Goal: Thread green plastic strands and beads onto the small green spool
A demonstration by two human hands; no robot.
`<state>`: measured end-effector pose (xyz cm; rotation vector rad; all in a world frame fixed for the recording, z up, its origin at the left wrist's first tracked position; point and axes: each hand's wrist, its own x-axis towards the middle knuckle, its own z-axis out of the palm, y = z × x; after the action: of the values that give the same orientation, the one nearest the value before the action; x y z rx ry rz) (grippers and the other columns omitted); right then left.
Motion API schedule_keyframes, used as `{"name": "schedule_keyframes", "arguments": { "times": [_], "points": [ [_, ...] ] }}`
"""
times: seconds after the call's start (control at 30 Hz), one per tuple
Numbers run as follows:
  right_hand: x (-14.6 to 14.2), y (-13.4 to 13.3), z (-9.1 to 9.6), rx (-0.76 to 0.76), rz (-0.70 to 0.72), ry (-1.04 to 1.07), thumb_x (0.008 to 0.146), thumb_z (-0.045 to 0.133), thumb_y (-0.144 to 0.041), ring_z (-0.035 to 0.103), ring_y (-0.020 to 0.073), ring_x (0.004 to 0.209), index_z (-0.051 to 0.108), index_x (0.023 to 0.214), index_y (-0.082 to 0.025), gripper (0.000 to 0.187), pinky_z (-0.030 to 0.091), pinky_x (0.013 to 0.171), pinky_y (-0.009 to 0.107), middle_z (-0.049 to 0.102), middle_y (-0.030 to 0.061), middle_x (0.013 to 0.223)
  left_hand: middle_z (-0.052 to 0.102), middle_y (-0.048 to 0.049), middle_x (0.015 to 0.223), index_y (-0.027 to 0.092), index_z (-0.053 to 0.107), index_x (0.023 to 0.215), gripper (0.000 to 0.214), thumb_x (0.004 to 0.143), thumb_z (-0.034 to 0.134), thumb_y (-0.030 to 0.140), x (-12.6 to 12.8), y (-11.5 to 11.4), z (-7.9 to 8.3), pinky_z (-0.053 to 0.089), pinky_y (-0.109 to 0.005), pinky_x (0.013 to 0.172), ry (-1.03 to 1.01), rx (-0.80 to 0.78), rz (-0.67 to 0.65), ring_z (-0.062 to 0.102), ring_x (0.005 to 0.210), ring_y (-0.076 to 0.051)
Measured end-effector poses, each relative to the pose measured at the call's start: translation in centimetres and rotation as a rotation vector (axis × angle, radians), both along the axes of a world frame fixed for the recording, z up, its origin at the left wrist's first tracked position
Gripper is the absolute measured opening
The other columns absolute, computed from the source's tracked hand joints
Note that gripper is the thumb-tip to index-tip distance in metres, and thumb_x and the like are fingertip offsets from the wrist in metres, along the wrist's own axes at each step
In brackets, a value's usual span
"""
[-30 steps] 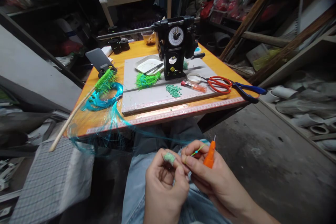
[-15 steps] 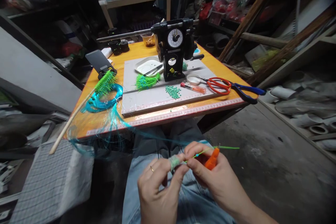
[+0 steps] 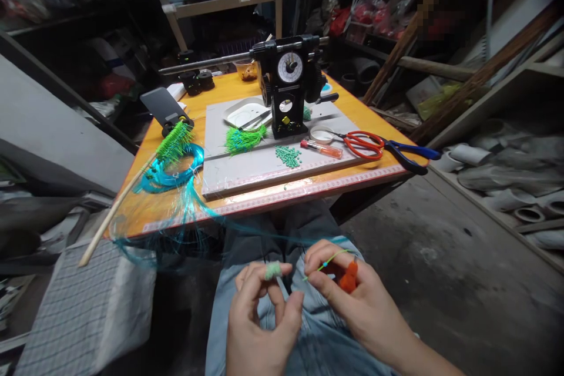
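Note:
Above my lap, my right hand [image 3: 352,294] pinches a thin green line [image 3: 337,257] between thumb and fingertips. A small blue knot or bead [image 3: 325,264] sits on that line. Tucked in the same palm is an orange tool [image 3: 349,278], its working end hard to make out. My left hand [image 3: 264,311], to the left and apart from the line, has thumb and index finger spread with nothing visible between them. Pale green tape [image 3: 272,271] wraps its index finger. Fine blue strands [image 3: 247,226] run from the table edge toward my right hand.
On the orange table [image 3: 352,94] stands a black winding machine [image 3: 288,88] with a dial. Around it lie green beads [image 3: 288,156], a green fringe bundle [image 3: 242,140], a red-capped tube [image 3: 324,149], red-handled scissors [image 3: 363,145] and blue pliers [image 3: 409,153]. A blue coil [image 3: 170,182] and wooden stick [image 3: 110,217] lie left.
My left hand has parted from my right and its thumb and index have spread. The green line stays in my right fingers, its free end now curving back over the hand.

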<state>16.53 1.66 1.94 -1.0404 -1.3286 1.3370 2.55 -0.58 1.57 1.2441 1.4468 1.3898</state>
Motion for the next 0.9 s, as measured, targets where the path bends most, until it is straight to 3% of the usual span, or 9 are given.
{"name": "schedule_keyframes", "arguments": {
  "times": [0.17,0.23,0.37,0.5,0.57,0.7,0.77,0.9],
  "points": [
    [-0.2,0.0,-0.3,0.028,0.03,0.008,0.09,0.06,-0.03,0.054,0.0168,0.081,0.058,0.08,-0.021,0.013,0.04,0.072,0.028,0.056,0.0006,0.081,0.053,0.0001,0.069,0.023,0.064,0.062,0.015,0.072,0.065,0.012,0.3,-0.2,-0.8,0.038,-0.021,0.056,-0.11,0.024,0.028,0.047,0.068,-0.016],
    [-0.3,0.0,-0.4,0.026,0.038,0.011,0.09,0.06,-0.03,0.054,0.0166,0.08,0.058,0.08,-0.021,0.014,0.04,0.072,0.028,0.056,0.0005,0.081,0.053,0.0017,0.068,0.024,0.069,0.07,0.012,0.072,0.066,0.012,0.3,-0.3,-1.2,0.039,-0.022,0.061,-0.099,0.023,0.032,0.048,0.066,-0.014],
    [-0.2,0.2,-0.5,0.052,0.019,-0.041,0.091,0.059,-0.028,0.054,0.0165,0.083,0.058,0.081,-0.022,0.012,0.039,0.073,0.027,0.056,0.0005,0.083,0.047,0.0071,0.057,0.025,0.072,0.094,0.028,0.07,0.068,0.012,0.0,-0.5,-1.8,0.039,-0.025,0.069,-0.072,-0.027,0.045,0.045,0.055,-0.012],
    [-0.3,0.1,-0.4,0.086,0.044,-0.077,0.091,0.058,-0.027,0.055,0.0161,0.081,0.058,0.082,-0.022,0.01,0.04,0.072,0.027,0.056,0.0004,0.084,0.053,0.0032,0.065,0.022,0.069,0.073,0.01,0.072,0.067,0.012,0.0,-0.3,-1.6,0.038,-0.024,0.062,-0.063,0.009,0.047,0.046,0.059,-0.013],
    [-0.4,0.1,-0.4,0.086,0.053,-0.08,0.092,0.057,-0.027,0.055,0.0159,0.079,0.058,0.082,-0.021,0.011,0.04,0.071,0.027,0.057,0.0005,0.083,0.053,0.0021,0.065,0.022,0.065,0.064,0.014,0.075,0.065,0.014,0.0,-0.2,-1.4,0.037,-0.022,0.058,-0.051,0.032,0.022,0.046,0.062,-0.014],
    [-0.4,0.2,-0.3,0.099,0.047,-0.082,0.092,0.057,-0.027,0.055,0.0159,0.08,0.058,0.082,-0.022,0.011,0.04,0.071,0.028,0.057,0.0005,0.083,0.054,0.0034,0.068,0.025,0.071,0.077,0.01,0.074,0.069,0.016,0.0,-0.2,-1.5,0.039,-0.021,0.065,-0.056,0.023,0.026,0.048,0.064,-0.012],
    [-0.3,0.3,-0.3,0.108,0.036,-0.082,0.092,0.057,-0.027,0.055,0.016,0.081,0.058,0.082,-0.022,0.011,0.04,0.072,0.028,0.057,0.0004,0.084,0.055,0.0045,0.07,0.026,0.072,0.086,0.02,0.071,0.07,0.014,0.0,-0.2,-1.6,0.04,-0.02,0.068,-0.085,-0.01,0.062,0.048,0.06,-0.01],
    [-0.4,0.2,-0.2,0.105,0.053,-0.087,0.092,0.057,-0.026,0.055,0.0155,0.079,0.058,0.082,-0.022,0.011,0.041,0.071,0.027,0.057,0.0003,0.083,0.053,0.0035,0.066,0.023,0.065,0.067,0.013,0.071,0.064,0.011,0.1,-0.3,-1.5,0.04,-0.018,0.061,-0.113,-0.004,0.068,0.047,0.06,-0.011]
  ]
}}
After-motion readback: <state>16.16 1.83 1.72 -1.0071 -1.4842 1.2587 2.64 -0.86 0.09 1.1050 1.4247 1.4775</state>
